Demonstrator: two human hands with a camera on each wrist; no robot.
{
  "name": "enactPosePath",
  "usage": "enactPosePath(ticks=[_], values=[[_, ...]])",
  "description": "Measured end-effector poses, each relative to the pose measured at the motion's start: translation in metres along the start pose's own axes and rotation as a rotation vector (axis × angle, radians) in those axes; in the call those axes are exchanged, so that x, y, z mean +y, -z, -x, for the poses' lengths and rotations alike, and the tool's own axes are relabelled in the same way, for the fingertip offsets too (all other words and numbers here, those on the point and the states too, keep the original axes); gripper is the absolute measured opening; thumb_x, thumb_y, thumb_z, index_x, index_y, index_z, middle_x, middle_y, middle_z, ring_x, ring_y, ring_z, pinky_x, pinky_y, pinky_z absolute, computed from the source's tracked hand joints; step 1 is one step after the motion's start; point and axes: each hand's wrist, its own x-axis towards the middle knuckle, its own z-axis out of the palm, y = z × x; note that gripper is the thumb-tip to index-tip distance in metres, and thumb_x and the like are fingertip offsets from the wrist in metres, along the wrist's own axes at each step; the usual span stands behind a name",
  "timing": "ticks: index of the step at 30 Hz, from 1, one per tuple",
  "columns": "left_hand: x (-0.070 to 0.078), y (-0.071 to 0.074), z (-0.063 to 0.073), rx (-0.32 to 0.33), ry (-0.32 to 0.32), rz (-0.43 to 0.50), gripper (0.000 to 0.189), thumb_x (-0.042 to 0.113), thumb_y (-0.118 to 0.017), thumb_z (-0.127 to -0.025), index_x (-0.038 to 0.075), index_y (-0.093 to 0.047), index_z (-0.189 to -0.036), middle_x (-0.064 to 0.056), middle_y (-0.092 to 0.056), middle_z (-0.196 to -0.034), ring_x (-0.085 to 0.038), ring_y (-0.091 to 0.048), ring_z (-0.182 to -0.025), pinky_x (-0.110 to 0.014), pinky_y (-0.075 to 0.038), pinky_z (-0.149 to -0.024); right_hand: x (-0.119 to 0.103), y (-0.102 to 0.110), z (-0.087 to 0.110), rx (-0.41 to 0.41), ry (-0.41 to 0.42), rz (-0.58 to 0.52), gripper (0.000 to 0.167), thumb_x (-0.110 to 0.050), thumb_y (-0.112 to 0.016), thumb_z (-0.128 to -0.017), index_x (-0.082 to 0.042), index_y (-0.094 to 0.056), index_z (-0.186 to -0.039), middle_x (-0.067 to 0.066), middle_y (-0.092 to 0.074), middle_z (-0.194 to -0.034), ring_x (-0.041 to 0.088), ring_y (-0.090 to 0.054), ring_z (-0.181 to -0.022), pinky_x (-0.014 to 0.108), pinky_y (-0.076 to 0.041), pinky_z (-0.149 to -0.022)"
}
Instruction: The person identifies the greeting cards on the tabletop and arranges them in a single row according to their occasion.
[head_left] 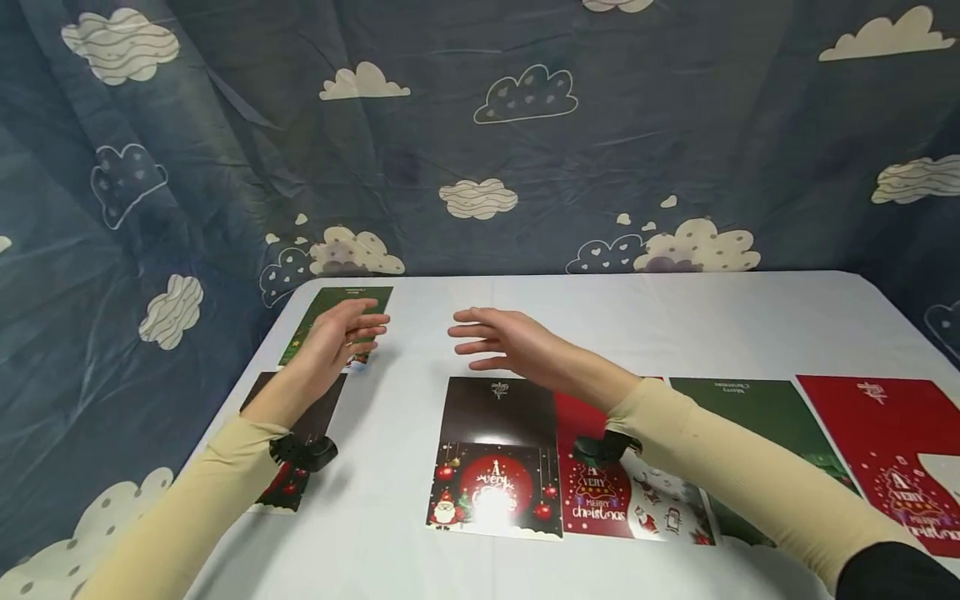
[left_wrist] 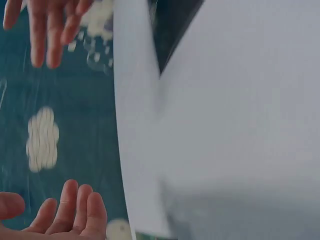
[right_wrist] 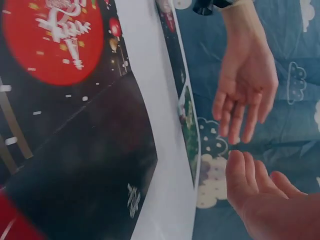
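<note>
Both hands hover above the white table with nothing in them, palms facing each other. My left hand (head_left: 335, 337) is in front of a green Christmas card (head_left: 311, 321) at the far left; its fingers are relaxed and extended. A dark card (head_left: 318, 417) lies partly hidden under the left forearm. The right hand (head_left: 517, 343) holds its fingers straight, just beyond a black Christmas card (head_left: 495, 425) with a red round print. In the right wrist view the left hand (right_wrist: 247, 85) and the right hand (right_wrist: 265, 195) appear near each other, both unfolded.
Right of the black card lie a red card (head_left: 600, 500) overlapping its edge, a green card (head_left: 750, 417) and another red card (head_left: 873, 442). The right arm covers parts of these. A dark cloud-patterned cloth (head_left: 420, 150) hangs behind the white table (head_left: 637, 325).
</note>
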Motion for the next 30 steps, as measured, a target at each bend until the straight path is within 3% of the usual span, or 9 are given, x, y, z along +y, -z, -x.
enactPosePath(ticks=[5,11,17,24,30], values=[[-0.008,-0.024,0.014,-0.073,0.006,0.038,0.046,0.027,-0.037,-0.108,-0.001,-0.038,-0.144,-0.028,-0.053,-0.135,-0.023,-0.063,-0.11,-0.038,-0.049,-0.097,-0.001,0.012,0.028,0.013,0.007,0.056,0.043,-0.03,-0.043,-0.106,-0.007,-0.048,-0.142,0.013,-0.055,-0.139,0.03,-0.056,-0.122,0.044,-0.044,-0.103],[-0.014,-0.043,0.032,-0.128,-0.011,0.095,0.042,0.025,-0.039,-0.108,-0.001,-0.04,-0.142,-0.02,-0.061,-0.126,-0.023,-0.065,-0.106,-0.038,-0.05,-0.094,0.001,0.023,0.061,0.036,0.017,0.074,0.044,-0.028,-0.041,-0.106,-0.005,-0.046,-0.143,0.013,-0.055,-0.139,0.034,-0.055,-0.123,0.043,-0.047,-0.101],[-0.015,-0.072,0.052,-0.186,-0.006,0.133,0.039,0.023,-0.04,-0.107,0.001,-0.043,-0.139,-0.015,-0.062,-0.126,-0.027,-0.062,-0.111,-0.038,-0.05,-0.094,0.017,0.039,0.109,0.082,0.054,0.144,0.045,-0.026,-0.043,-0.106,-0.002,-0.043,-0.144,0.016,-0.052,-0.141,0.035,-0.054,-0.124,0.04,-0.048,-0.098],[-0.013,-0.11,0.064,-0.257,-0.013,0.11,0.036,0.02,-0.041,-0.106,0.004,-0.049,-0.137,-0.022,-0.057,-0.131,-0.034,-0.058,-0.115,-0.04,-0.048,-0.095,0.027,0.058,0.167,0.19,0.034,0.23,0.049,-0.031,-0.046,-0.106,-0.001,-0.043,-0.145,0.018,-0.05,-0.142,0.041,-0.052,-0.123,0.035,-0.051,-0.095],[-0.02,-0.145,0.068,-0.357,0.011,0.097,0.034,0.02,-0.043,-0.105,0.002,-0.051,-0.133,-0.022,-0.057,-0.131,-0.031,-0.061,-0.112,-0.038,-0.05,-0.093,0.03,0.068,0.207,0.237,0.036,0.316,0.047,-0.025,-0.042,-0.107,0.0,-0.039,-0.147,0.023,-0.048,-0.142,0.025,-0.058,-0.12,0.03,-0.052,-0.093]])
